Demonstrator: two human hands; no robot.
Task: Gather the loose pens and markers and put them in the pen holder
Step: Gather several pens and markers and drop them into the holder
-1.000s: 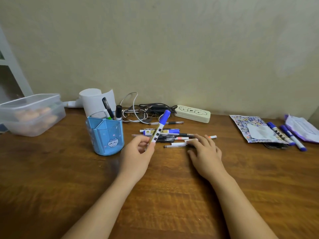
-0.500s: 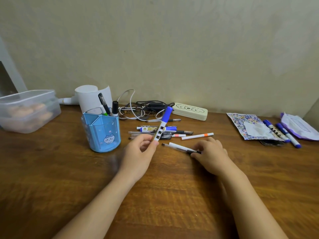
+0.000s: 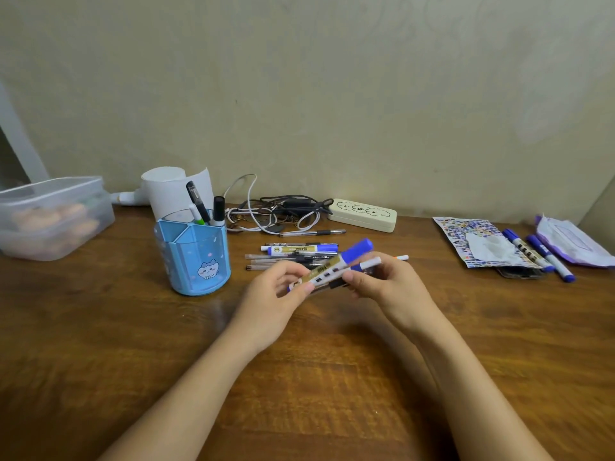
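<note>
1. I am looking down at a wooden desk (image 3: 100, 344) against a pale wall.
2. My left hand (image 3: 276, 301) is pinching a blue-capped marker (image 3: 332, 266) at its lower end, the cap tilting up and away to the right.
3. My right hand (image 3: 389, 287) is gripping a thin white pen (image 3: 366, 263) lying alongside that marker.
4. Just beyond both hands, loose pens (image 3: 293, 254) are lying in a heap.
5. Left of my left hand, the blue pen holder (image 3: 196, 257) is standing upright, holding a few pens in its back compartment.
6. Far left, a clear lidded box (image 3: 50, 217) is holding blurred orange items.
7. Well right of my right hand, two blue markers (image 3: 539, 254) are lying beside a patterned packet (image 3: 466, 234).
</note>
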